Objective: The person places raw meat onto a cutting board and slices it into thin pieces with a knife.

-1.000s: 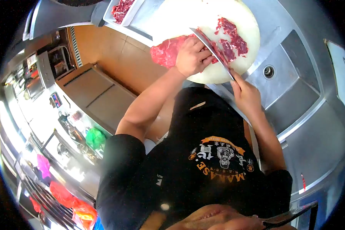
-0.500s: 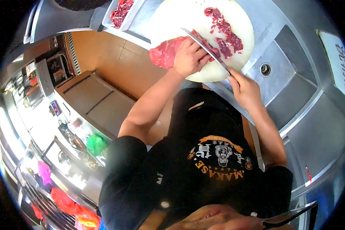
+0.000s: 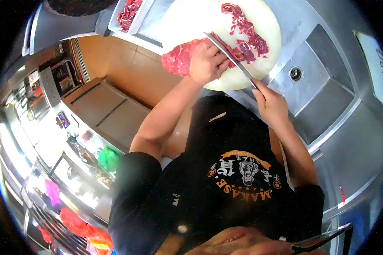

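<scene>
The left hand (image 3: pixel 206 63) lies over a large, smooth piece of bright red raw meat (image 3: pixel 176 59), which sits on the left part of a round white cutting board (image 3: pixel 187 21). Its grip bears down with bent fingers, probably to steady the meat; the underside is hidden, so whether it pinches cannot be told. The right hand (image 3: pixel 272 106) has its grip closed around the handle of a long knife with a slim grey metal blade (image 3: pixel 238 65). The blade slants away from the body, close beside the left fingertips, seemingly so that they guide it along the meat's end. Dark red, white-streaked meat slices (image 3: pixel 244 27) lie beyond the blade, apparently leaving the knife room. A white rectangular tray (image 3: pixel 141 15) with red meat pieces (image 3: pixel 128 15) stands near the board, likely for easy reach; a grey steel sink (image 3: pixel 323 97) lies to the right

Counted: two hands, one knife, one board, one large piece, one tray, one sink; the slices and tray pieces overlap too much to count
</scene>
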Tool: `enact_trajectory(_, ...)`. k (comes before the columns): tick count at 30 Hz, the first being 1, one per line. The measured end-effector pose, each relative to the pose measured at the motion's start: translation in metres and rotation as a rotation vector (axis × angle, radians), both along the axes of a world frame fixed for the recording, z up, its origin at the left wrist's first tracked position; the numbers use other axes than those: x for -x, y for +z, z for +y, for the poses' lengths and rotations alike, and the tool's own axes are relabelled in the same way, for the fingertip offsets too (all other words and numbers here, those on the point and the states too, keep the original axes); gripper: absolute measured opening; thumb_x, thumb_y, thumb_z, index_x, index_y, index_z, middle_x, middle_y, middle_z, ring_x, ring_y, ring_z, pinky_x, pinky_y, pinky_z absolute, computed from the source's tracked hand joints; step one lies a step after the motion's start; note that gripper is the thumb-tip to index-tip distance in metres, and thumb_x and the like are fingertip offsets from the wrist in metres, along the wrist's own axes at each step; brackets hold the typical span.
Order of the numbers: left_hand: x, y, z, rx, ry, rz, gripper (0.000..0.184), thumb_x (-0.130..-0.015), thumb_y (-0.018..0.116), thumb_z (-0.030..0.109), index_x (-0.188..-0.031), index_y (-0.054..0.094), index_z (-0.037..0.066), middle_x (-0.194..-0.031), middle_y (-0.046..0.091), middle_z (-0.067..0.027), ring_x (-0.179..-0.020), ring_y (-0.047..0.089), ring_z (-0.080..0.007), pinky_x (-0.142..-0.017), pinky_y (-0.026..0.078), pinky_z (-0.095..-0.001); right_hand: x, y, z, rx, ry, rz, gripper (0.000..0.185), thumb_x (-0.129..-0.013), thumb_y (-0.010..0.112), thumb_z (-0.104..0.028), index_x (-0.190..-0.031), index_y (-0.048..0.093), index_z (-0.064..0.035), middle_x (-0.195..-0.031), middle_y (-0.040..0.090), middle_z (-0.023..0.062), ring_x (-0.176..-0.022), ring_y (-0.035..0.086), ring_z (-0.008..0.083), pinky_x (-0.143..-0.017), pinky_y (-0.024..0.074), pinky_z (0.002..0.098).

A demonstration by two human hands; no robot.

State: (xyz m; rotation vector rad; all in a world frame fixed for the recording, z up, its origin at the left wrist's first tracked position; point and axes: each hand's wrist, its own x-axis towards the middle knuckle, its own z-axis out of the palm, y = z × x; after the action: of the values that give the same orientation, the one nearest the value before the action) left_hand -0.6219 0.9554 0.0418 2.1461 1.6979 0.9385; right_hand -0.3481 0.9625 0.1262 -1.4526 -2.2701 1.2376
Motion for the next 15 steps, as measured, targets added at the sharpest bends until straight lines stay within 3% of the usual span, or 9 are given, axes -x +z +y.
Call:
enact_trajectory(5,-0.004,-0.003,-0.001,0.11,0.063,-0.128,0.024,-0.068,0.085,0.016,-0.092,0.081,0.014,-0.101,0.07,-0.0019,-0.1,0.063,-0.0279,-0.087,0.052,-0.0422,0.071,-0.03,0.05,0.097,0.058,0.023,0.033,-0.106,0.06,-0.031,-0.134,0.067,-0.015,-0.105,0.074,0.0187,-0.091,0.071,0.0415,-0.077,0.0569,0.0468)
enact_trajectory(8,-0.002,-0.006,-0.007,0.082,0.006,0.025,0.027,-0.069,0.085,0.017,-0.095,0.08,0.013,-0.104,0.069,-0.0042,-0.102,0.063,-0.0288,-0.09,0.052,-0.0436,0.122,-0.05,0.1,0.098,0.058,0.193,0.034,-0.105,0.061,-0.032,-0.132,0.068,-0.0125,-0.104,0.074,0.0196,-0.093,0.072,0.0387,-0.08,0.0569,0.044)
enact_trajectory(10,0.003,-0.001,-0.001,0.007,-0.014,0.088,0.029,-0.069,0.085,0.017,-0.097,0.08,0.012,-0.108,0.069,-0.0054,-0.103,0.063,-0.0294,-0.09,0.052,-0.0444,0.116,-0.031,0.105,0.036,-0.088,0.177,0.034,-0.106,0.06,-0.032,-0.132,0.068,-0.0115,-0.106,0.075,0.0197,-0.097,0.073,0.0363,-0.083,0.0566,0.0422)
enact_trajectory(11,0.006,0.001,-0.005,0.092,-0.034,0.012,0.03,-0.07,0.085,0.017,-0.099,0.079,0.012,-0.111,0.067,-0.0069,-0.105,0.062,-0.0297,-0.091,0.052,-0.0453,0.111,-0.023,0.102,0.014,-0.151,0.166,0.034,-0.106,0.06,-0.032,-0.132,0.069,-0.011,-0.107,0.075,0.0197,-0.099,0.074,0.0351,-0.084,0.0565,0.0414)
enact_trajectory(13,0.011,-0.003,-0.007,0.052,-0.035,0.104,0.03,-0.072,0.084,0.017,-0.101,0.079,0.013,-0.111,0.067,-0.0066,-0.108,0.062,-0.03,-0.093,0.052,-0.0453,0.071,-0.005,0.084,0.066,-0.115,0.128,0.038,-0.104,0.057,-0.043,-0.131,0.07,-0.0176,-0.111,0.075,0.0178,-0.102,0.072,0.0389,-0.088,0.0564,0.0437)
enact_trajectory(15,0.01,-0.006,-0.005,0.033,-0.045,0.155,0.029,-0.074,0.083,0.018,-0.103,0.078,0.013,-0.111,0.066,-0.0061,-0.109,0.061,-0.03,-0.094,0.051,-0.0451,0.037,-0.001,0.051,-0.04,-0.045,0.143,0.036,-0.105,0.058,-0.038,-0.132,0.069,-0.0176,-0.112,0.075,0.017,-0.101,0.072,0.0389,-0.086,0.0569,0.0451)
